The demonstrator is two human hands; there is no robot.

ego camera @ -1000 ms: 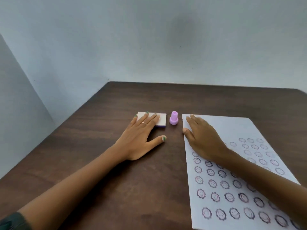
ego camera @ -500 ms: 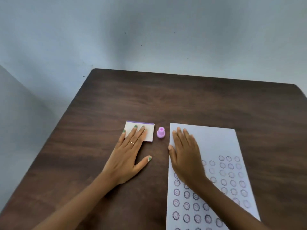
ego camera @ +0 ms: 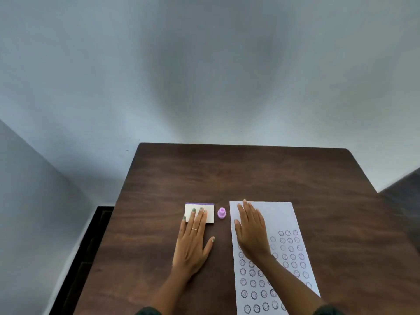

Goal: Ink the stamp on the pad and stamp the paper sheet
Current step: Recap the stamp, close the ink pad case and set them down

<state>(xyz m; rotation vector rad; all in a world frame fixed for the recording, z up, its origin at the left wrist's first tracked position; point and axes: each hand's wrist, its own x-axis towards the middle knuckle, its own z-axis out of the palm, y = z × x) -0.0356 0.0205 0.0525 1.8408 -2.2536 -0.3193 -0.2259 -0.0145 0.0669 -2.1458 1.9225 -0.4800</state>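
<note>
A small pink stamp (ego camera: 221, 212) stands upright on the dark wooden table (ego camera: 250, 173), untouched, between the pad and the paper. The ink pad (ego camera: 209, 212) is a closed white box with a purple far edge. My left hand (ego camera: 193, 244) lies flat with its fingertips resting on the pad's near left part. The white paper sheet (ego camera: 279, 214) lies to the right, covered with many round purple stamp marks over its near half. My right hand (ego camera: 251, 233) lies flat, palm down, on the sheet's left side, fingers together.
The table's far edge meets a pale blue-grey wall. Its left edge drops to a dark floor strip (ego camera: 79, 258). A dark surface (ego camera: 406, 201) shows at the far right.
The camera has tilted up, so the table and hands sit lower in view. Both hands stay flat on the pad and the paper; the stamp has not moved.
</note>
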